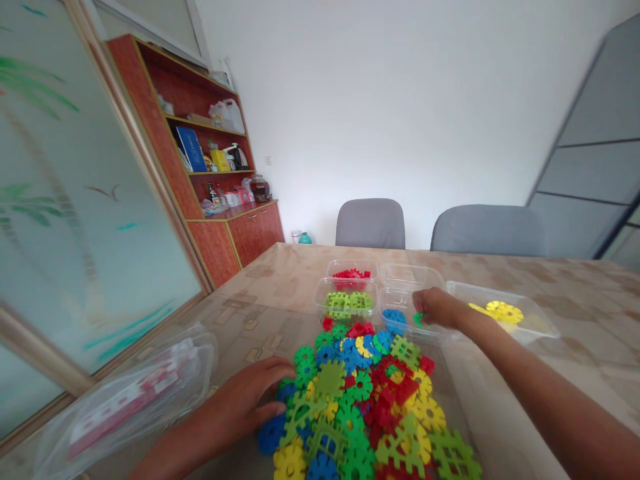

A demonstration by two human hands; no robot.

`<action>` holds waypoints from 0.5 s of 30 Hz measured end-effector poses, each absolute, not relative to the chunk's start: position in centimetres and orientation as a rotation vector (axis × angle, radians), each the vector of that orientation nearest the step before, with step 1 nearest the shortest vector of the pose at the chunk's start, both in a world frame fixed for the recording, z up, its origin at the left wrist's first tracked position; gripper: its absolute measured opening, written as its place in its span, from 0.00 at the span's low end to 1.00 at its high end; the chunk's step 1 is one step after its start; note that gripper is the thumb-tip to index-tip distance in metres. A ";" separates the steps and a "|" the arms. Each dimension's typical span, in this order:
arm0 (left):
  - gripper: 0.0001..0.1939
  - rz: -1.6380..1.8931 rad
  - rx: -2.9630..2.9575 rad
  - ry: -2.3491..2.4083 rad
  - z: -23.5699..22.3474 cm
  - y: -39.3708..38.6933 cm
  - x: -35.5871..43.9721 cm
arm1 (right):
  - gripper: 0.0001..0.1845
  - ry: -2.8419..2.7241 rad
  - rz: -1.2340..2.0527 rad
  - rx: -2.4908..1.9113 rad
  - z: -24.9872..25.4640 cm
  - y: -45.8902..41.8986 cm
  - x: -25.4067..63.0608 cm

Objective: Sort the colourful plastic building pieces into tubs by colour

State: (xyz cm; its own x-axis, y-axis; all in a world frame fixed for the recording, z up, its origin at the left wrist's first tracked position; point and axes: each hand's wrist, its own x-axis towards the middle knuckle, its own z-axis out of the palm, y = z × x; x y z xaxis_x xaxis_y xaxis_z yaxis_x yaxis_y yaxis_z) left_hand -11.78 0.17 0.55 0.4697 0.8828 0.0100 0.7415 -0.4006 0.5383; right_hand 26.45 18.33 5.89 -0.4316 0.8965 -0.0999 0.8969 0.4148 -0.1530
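Head view: green notched disc (419, 320) is met by curled right hand (434, 307) inside clear tub (400, 297); grip can't be told. Best kept low, within thin walls. Left hand (257, 393), open, is rested beside mixed flat plastic pile (330, 380) on bench (300, 273).

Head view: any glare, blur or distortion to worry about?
Head view: soft, fairly even light, no hard shadows on the white wall; wide-angle lean in the shelf unit; clear tubs low-contrast against the table; print on the bagged item too soft to read.
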 end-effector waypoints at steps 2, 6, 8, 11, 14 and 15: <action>0.18 0.408 2.251 1.393 1.0 0.0 -11.6 | 0.02 2.776 -0.324 1.710 7.1 17.5 26.9; 0.17 0.418 2.204 1.446 2.6 -0.8 -11.3 | 0.06 2.987 -0.614 1.578 8.3 13.3 26.9; 0.20 0.434 2.208 1.432 3.1 -1.1 -11.3 | 0.09 3.019 -1.029 1.325 7.9 10.5 26.4; 0.19 0.461 2.225 1.433 3.0 -0.9 -11.1 | 0.07 3.044 -1.174 1.237 6.5 7.1 25.5; 0.15 0.492 2.229 1.452 2.6 0.1 -10.7 | 0.08 3.097 -0.988 1.326 5.4 5.1 25.1; 0.16 0.501 2.241 1.438 2.4 0.6 -10.6 | 0.07 3.094 -0.995 1.304 5.1 4.5 25.0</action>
